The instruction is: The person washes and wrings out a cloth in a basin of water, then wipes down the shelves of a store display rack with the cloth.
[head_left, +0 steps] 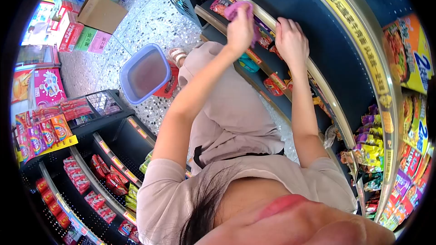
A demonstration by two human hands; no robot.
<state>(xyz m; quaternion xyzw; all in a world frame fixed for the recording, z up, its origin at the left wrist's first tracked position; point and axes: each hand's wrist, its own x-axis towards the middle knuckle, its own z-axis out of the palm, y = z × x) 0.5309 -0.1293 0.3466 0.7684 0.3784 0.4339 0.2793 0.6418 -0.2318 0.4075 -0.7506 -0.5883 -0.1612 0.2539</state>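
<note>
My left hand (240, 31) is closed around a pink-purple cloth (238, 9) at the front edge of a dark shelf. Part of the cloth hangs down beside the fingers. To its right, my right hand (292, 41) grips the shelf's pale edge rail (318, 75), fingers bent over the top. The dark shelf board (336, 54) stretches beyond this hand. Below the rail, red snack packets (273, 86) and a teal packet (248, 63) lie on lower shelves, partly hidden by my arms.
A blue-purple bucket (131, 66) with cloudy liquid stands on the speckled floor beside my foot. Behind it are drink cartons and an open cardboard box (102, 11). Candy shelves (93, 154) stand at lower left. Packaged snacks (372, 140) fill the right side.
</note>
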